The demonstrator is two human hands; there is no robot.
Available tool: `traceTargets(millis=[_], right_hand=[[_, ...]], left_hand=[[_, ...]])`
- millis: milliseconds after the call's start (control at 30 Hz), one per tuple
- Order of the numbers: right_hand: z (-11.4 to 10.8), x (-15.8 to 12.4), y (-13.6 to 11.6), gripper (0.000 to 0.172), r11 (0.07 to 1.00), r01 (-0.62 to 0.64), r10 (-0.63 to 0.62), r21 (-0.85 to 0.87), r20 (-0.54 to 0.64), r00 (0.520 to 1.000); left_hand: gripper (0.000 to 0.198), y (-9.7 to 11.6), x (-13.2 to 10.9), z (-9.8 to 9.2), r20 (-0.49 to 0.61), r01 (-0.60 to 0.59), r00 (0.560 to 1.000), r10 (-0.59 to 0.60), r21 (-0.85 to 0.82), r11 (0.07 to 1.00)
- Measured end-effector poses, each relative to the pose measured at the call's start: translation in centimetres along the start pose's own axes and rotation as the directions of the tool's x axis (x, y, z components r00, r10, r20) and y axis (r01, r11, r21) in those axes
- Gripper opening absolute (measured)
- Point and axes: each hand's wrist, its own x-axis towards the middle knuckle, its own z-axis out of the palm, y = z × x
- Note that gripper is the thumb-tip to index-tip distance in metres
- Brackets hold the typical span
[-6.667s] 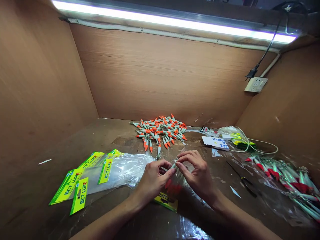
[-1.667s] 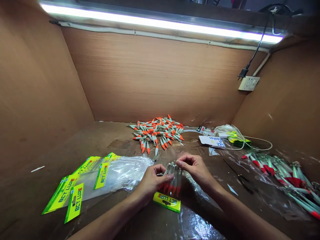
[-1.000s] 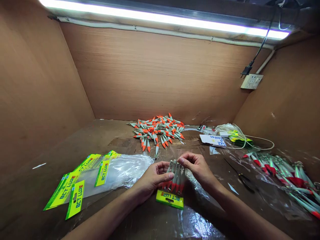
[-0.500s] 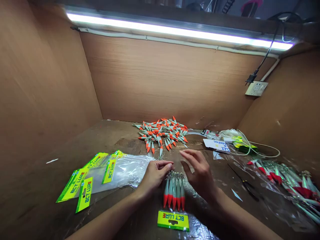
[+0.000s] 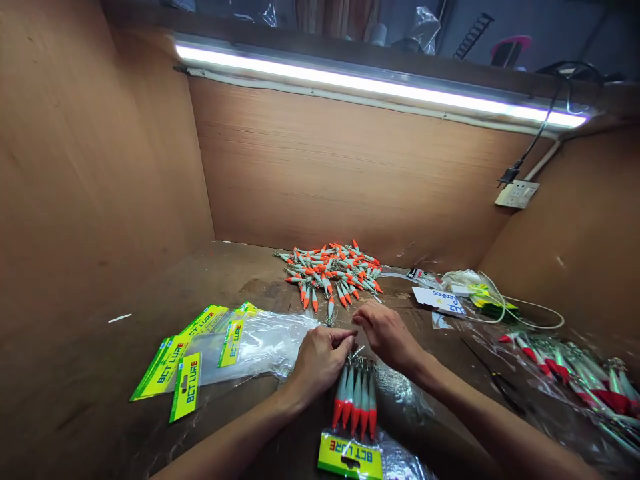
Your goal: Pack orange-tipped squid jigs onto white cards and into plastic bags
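1. The left hand (image 5: 320, 357) and the right hand (image 5: 387, 333) are meeting fingertip to fingertip at the far end of a clear bag (image 5: 350, 433). Both are nearly closed, pinching at its mouth, though the film there is too clear to make out between the fingers.
2. The bag is lying flat on the bench (image 5: 225, 280), just below the hands. Five orange-tipped lures (image 5: 354, 400) are sitting side by side inside it, hook ends toward the fingers, and a yellow-green card (image 5: 350, 457) is closing off the near end.
3. The hook clusters are sitting right under the fingertips. A downward press is risking a pricked finger, or a barb catching the thin film and tearing it.
4. The lures are lying loose rather than being held in place. A sideways tug at the mouth is likely to be skewing the row or tangling the hooks together.
5. The pile (image 5: 333, 273) of loose lures is lying just beyond the right hand. A wide sweep of that hand is risking a snag and lures being dragged across the bench.
6. The empty bags (image 5: 235, 343) are lying just beside the left hand. They are looking slippery, so a brushing wrist could be pushing the stack out of order.
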Motion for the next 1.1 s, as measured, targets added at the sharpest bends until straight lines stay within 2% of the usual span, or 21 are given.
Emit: traceTargets(millis=[67,133,200,267,333,400,467,533,567,600,633,667,700,733,767,800,833,867,967,1033,1100], right_hand=[[0.4,0.4,1.6,0.023,0.941,-0.159,0.193,0.3,-0.085,0.978],[0.2,0.7,3.7,0.03,0.799,-0.25,0.381,0.547,-0.137,0.914],[-1.2,0.7,6.1,0.04,0.703,-0.265,0.473,0.66,-0.155,0.867],[-4.0,0.2,8.4,0.046,0.663,-0.253,0.489,0.704,-0.152,0.859],[-7.9,-0.7,10.7,0.046,0.673,-0.269,0.48,0.689,-0.129,0.868],[-12.0,-1.7,12.6,0.043,0.769,-0.335,0.494,0.545,-0.174,0.852],[-15.3,-2.3,13.6,0.039,0.838,-0.402,0.516,0.369,-0.297,0.803],[-16.9,-2.8,13.3,0.031,0.878,-0.43,0.476,0.212,-0.484,0.734],[-16.8,-2.9,12.6,0.029,0.896,-0.417,0.426,0.149,-0.546,0.721],[-16.2,-3.1,11.5,0.03,0.914,-0.393,0.379,0.103,-0.561,0.736],[-15.1,-3.2,10.2,0.031,0.93,-0.353,0.352,0.101,-0.524,0.776],[-13.6,-3.3,8.8,0.031,0.939,-0.307,0.345,0.157,-0.427,0.836],[-11.7,-3.4,7.3,0.03,0.918,-0.268,0.347,0.291,-0.267,0.899],[-9.8,-3.5,5.8,0.041,0.873,-0.267,0.332,0.408,-0.095,0.939],[-7.9,-3.5,4.5,0.057,0.818,-0.291,0.305,0.497,0.055,0.951],[-6.3,-3.4,3.4,0.066,0.756,-0.327,0.271,0.567,0.184,0.945],[-4.9,-3.2,2.6,0.066,0.704,-0.357,0.242,0.614,0.266,0.933],[-3.9,-3.0,2.0,0.059,0.668,-0.376,0.224,0.642,0.308,0.925],[-2.6,-2.1,1.4,0.036,0.623,-0.364,0.246,0.692,0.268,0.931],[-2.6,-1.7,1.6,0.033,0.619,-0.337,0.284,0.71,0.198,0.938],[-2.6,-1.5,1.7,0.034,0.613,-0.341,0.318,0.713,0.173,0.932]], left_hand=[[0.031,0.0,0.2,0.0,0.024,0.05,0.999,-0.047,-0.097,0.994],[0.034,0.0,0.5,0.0,0.029,0.106,0.994,-0.102,-0.274,0.956],[0.04,0.0,0.9,-0.1,0.002,0.155,0.985,-0.174,-0.46,0.874],[0.045,-0.1,1.2,-0.3,-0.027,0.185,0.969,-0.244,-0.574,0.798],[0.047,-0.2,1.4,-0.5,-0.031,0.206,0.958,-0.286,-0.621,0.757],[0.048,-0.2,1.5,-0.6,-0.02,0.224,0.952,-0.305,-0.635,0.74],[0.048,-0.2,1.6,-0.7,-0.011,0.238,0.948,-0.317,-0.635,0.734],[0.047,-0.1,1.6,-0.6,0.001,0.246,0.949,-0.316,-0.628,0.738],[0.047,0.0,1.6,-0.6,0.01,0.25,0.95,-0.311,-0.62,0.744],[0.047,0.2,1.5,-0.5,0.02,0.254,0.952,-0.305,-0.61,0.751],[0.047,0.3,1.5,-0.4,0.031,0.257,0.954,-0.298,-0.597,0.76],[0.047,0.4,1.4,-0.4,0.039,0.26,0.956,-0.292,-0.583,0.77],[0.048,0.6,1.3,-0.3,0.044,0.261,0.957,-0.287,-0.569,0.78],[0.048,0.8,1.2,-0.2,0.045,0.259,0.958,-0.282,-0.555,0.79],[0.049,0.9,1.1,-0.2,0.045,0.254,0.961,-0.274,-0.542,0.801],[0.05,1.1,1.0,-0.2,0.048,0.245,0.965,-0.259,-0.529,0.813],[0.051,1.2,1.0,-0.3,0.055,0.235,0.969,-0.242,-0.517,0.823],[0.053,1.3,1.0,-0.3,0.066,0.228,0.972,-0.226,-0.509,0.83],[0.066,1.1,1.0,-0.5,0.124,0.223,0.975,-0.185,-0.518,0.826],[0.078,0.6,1.0,-0.2,0.198,0.24,0.967,-0.158,-0.521,0.819],[0.075,-0.2,0.8,0.5,0.297,0.248,0.949,-0.105,-0.497,0.831]])
